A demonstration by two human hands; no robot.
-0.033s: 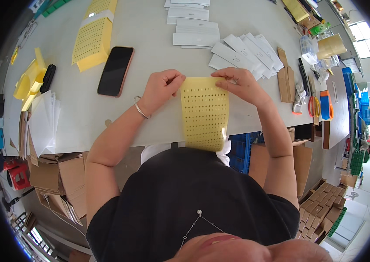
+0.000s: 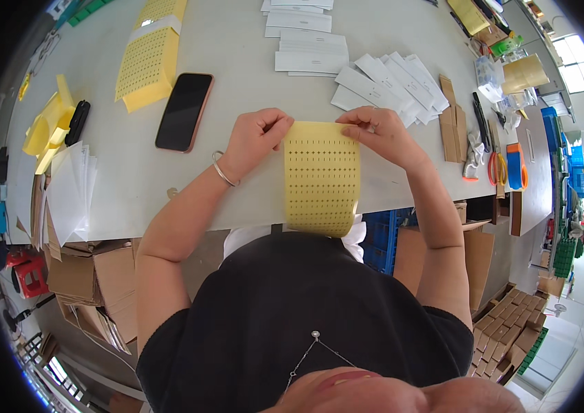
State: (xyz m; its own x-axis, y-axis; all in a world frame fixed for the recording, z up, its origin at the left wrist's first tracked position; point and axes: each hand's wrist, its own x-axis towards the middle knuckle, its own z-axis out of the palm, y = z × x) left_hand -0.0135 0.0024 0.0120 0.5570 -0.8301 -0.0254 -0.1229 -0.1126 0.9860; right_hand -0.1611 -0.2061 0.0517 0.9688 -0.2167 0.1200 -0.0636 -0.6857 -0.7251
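In a cluttered workroom, over the near edge of a pale grey bench (image 2: 237,41): yellow patterned strip (image 2: 321,172), top corners pinched in left hand (image 2: 259,141) and right hand (image 2: 378,134). Lower end swung slightly left (grip unchanged), so apparently still being handled.

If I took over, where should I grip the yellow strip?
Probably by the side edges below its top corners, from left and right: the left hand and right hand pinch those corners, and the yellow strip looks thin, its lower end curving.
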